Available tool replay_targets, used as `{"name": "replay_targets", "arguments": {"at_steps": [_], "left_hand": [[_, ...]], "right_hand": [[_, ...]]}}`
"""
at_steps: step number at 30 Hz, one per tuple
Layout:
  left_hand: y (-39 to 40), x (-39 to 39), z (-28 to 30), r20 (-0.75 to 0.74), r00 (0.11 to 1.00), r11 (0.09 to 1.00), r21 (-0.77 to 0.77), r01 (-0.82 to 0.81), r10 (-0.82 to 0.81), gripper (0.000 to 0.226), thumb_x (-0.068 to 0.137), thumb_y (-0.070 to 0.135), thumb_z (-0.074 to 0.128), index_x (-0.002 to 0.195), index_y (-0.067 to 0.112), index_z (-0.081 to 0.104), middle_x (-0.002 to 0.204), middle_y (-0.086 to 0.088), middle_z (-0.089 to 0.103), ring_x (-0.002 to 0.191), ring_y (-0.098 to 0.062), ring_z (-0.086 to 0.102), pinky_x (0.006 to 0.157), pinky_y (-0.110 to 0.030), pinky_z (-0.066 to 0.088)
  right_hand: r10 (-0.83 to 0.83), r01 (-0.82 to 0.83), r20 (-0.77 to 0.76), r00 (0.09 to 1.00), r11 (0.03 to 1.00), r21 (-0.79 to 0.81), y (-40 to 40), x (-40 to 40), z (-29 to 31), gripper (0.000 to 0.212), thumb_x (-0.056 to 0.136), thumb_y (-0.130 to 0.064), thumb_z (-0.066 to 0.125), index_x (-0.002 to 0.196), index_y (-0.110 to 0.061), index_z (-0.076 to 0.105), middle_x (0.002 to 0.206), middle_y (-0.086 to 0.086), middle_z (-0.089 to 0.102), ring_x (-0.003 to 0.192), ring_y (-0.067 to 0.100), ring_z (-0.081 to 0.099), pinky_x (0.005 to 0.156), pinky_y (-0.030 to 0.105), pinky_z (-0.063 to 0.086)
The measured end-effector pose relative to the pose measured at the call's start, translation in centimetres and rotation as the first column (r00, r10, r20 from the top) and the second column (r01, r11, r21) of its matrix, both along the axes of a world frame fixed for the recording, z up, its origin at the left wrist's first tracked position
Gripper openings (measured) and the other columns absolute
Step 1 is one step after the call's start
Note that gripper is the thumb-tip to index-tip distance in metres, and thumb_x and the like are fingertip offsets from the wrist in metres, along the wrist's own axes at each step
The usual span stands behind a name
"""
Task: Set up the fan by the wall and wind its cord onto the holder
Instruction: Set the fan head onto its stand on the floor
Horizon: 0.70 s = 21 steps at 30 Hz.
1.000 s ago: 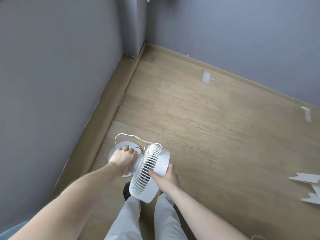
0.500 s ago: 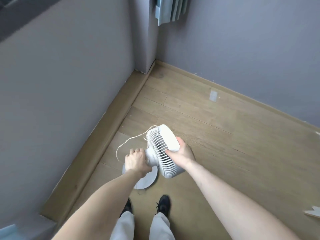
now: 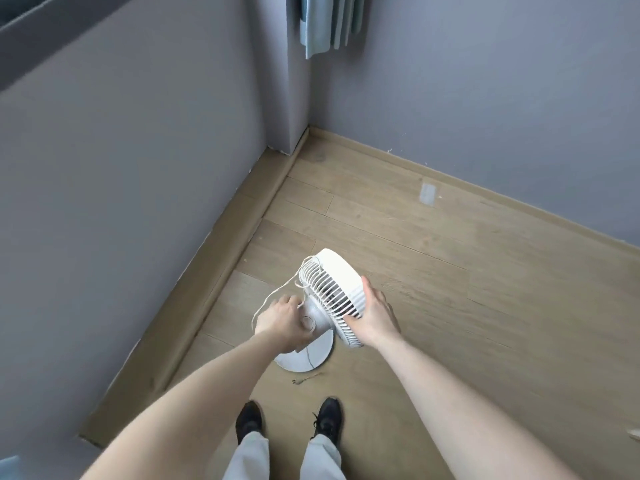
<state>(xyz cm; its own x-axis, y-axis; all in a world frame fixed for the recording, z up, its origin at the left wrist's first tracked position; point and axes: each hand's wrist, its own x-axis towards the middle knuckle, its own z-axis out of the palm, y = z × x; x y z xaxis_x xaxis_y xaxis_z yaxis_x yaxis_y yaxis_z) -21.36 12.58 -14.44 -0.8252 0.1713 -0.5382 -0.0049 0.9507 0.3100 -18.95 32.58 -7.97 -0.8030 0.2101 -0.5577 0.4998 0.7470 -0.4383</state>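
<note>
Grey painted wall (image 3: 114,188) fills the left of the view and meets a pale wooden skirting board (image 3: 221,271) that runs along the light wood plank floor (image 3: 467,306). Just right of the skirting, the person's left hand (image 3: 282,323) is curled round the neck of a small white plastic desk fan (image 3: 332,292), behind its grille; a thin white cord (image 3: 273,296) loops out from the top of the fan head, swings left and returns to this hand, though whether the fingers pinch it cannot be told. Below the hand, the fan's round white base (image 3: 308,358) is near the floor; whether it touches cannot be told. The fan head is tilted, its ribbed grille facing the camera. The right hand (image 3: 374,317) grips the head's right rim, thumb laid on the grille and fingers wrapped behind the housing. Beneath the fan, two black shoes (image 3: 327,417) and light grey trouser legs (image 3: 322,459) stand on the planks. At the top, a blue-grey curtain hem (image 3: 325,26) hangs by the corner; a pale strip of tape (image 3: 427,194) lies on the floor to the right.
</note>
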Motion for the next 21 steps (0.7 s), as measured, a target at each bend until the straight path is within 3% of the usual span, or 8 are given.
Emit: {"name": "replay_targets", "arguments": {"at_steps": [5, 7, 9, 11, 13, 15, 17, 21], "left_hand": [[-1.6, -2.4, 1.4, -0.250, 0.954, 0.983, 0.123, -0.139, 0.167, 0.042, 0.082, 0.039, 0.059, 0.121, 0.024, 0.051, 0.124, 0.004, 0.045, 0.110, -0.021, 0.054, 0.072, -0.033, 0.045], [-1.9, -3.8, 1.4, -0.133, 0.958, 0.963, 0.120, -0.240, 0.255, 0.056, 0.088, 0.033, 0.058, 0.140, 0.022, 0.041, 0.142, -0.001, 0.042, 0.115, -0.026, 0.058, 0.080, -0.035, 0.047], [-1.3, -5.0, 1.0, 0.091, 0.940, 0.927, 0.159, -0.338, 0.328, 0.065, 0.091, 0.028, 0.054, 0.151, 0.020, 0.031, 0.136, -0.005, 0.056, 0.110, -0.027, 0.065, 0.083, -0.033, 0.051], [-0.3, -5.6, 0.7, 0.311, 0.873, 0.865, 0.221, -0.451, 0.376, 0.063, 0.092, 0.024, 0.053, 0.152, 0.019, 0.032, 0.109, -0.004, 0.071, 0.076, -0.022, 0.069, 0.057, -0.026, 0.052], [0.7, -5.9, 0.3, 0.359, 0.860, 0.849, 0.254, -0.464, 0.363, 0.047, 0.093, 0.025, 0.055, 0.139, 0.017, 0.051, 0.097, -0.003, 0.074, 0.061, -0.017, 0.058, 0.047, -0.022, 0.043], [1.3, -6.1, 0.0, 0.262, 0.899, 0.855, 0.302, -0.422, 0.351, 0.028, 0.094, 0.032, 0.058, 0.112, 0.013, 0.070, 0.087, -0.003, 0.071, 0.064, -0.017, 0.055, 0.055, -0.025, 0.044], [1.2, -6.2, 0.6, 0.167, 0.897, 0.801, 0.404, -0.442, 0.410, 0.028, 0.096, 0.037, 0.060, 0.091, 0.012, 0.073, 0.074, 0.000, 0.065, 0.064, -0.018, 0.054, 0.057, -0.027, 0.041], [-1.2, -5.8, 2.8, 0.106, 0.799, 0.624, 0.566, -0.538, 0.592, 0.027, 0.099, 0.027, 0.055, 0.081, 0.011, 0.066, 0.067, 0.005, 0.060, 0.058, -0.013, 0.048, 0.053, -0.025, 0.038]], "right_hand": [[-0.048, 0.048, -0.014, 0.999, 0.999, 0.002, 2.0, 0.6, -0.5, 0.101, 0.083, -0.030, 0.076, 0.159, -0.035, 0.009, 0.152, 0.006, 0.039, 0.136, 0.031, 0.044, 0.110, 0.042, 0.040], [-0.059, 0.059, -0.028, 0.998, 0.998, -0.003, 2.4, 0.8, -1.0, 0.104, 0.081, -0.033, 0.078, 0.159, -0.036, 0.010, 0.152, 0.006, 0.039, 0.136, 0.030, 0.044, 0.110, 0.041, 0.040], [-0.063, 0.063, -0.041, 0.997, 0.998, -0.005, 2.7, 1.0, -1.6, 0.106, 0.080, -0.035, 0.080, 0.160, -0.036, 0.009, 0.152, 0.006, 0.039, 0.136, 0.030, 0.044, 0.110, 0.042, 0.040], [-0.058, 0.057, -0.049, 0.997, 0.998, -0.012, 2.8, 1.2, -2.1, 0.108, 0.080, -0.037, 0.081, 0.159, -0.037, 0.007, 0.151, 0.007, 0.038, 0.136, 0.031, 0.044, 0.109, 0.044, 0.040], [-0.055, 0.054, -0.063, 0.997, 0.998, -0.018, 2.8, 1.3, -2.5, 0.109, 0.080, -0.037, 0.081, 0.159, -0.038, 0.007, 0.151, 0.007, 0.038, 0.136, 0.031, 0.045, 0.109, 0.045, 0.041], [-0.064, 0.063, -0.076, 0.995, 0.998, -0.018, 2.8, 1.3, -2.8, 0.107, 0.080, -0.036, 0.080, 0.158, -0.040, 0.008, 0.150, 0.006, 0.039, 0.136, 0.031, 0.044, 0.108, 0.045, 0.041], [-0.083, 0.083, -0.079, 0.993, 0.997, -0.010, 2.9, 1.2, -2.9, 0.105, 0.081, -0.034, 0.079, 0.158, -0.040, 0.009, 0.150, 0.006, 0.039, 0.135, 0.030, 0.044, 0.107, 0.044, 0.042], [-0.100, 0.101, -0.062, 0.993, 0.995, 0.009, 2.9, 1.5, -2.8, 0.103, 0.081, -0.033, 0.076, 0.159, -0.039, 0.009, 0.150, 0.007, 0.038, 0.135, 0.031, 0.043, 0.108, 0.043, 0.042]]}}
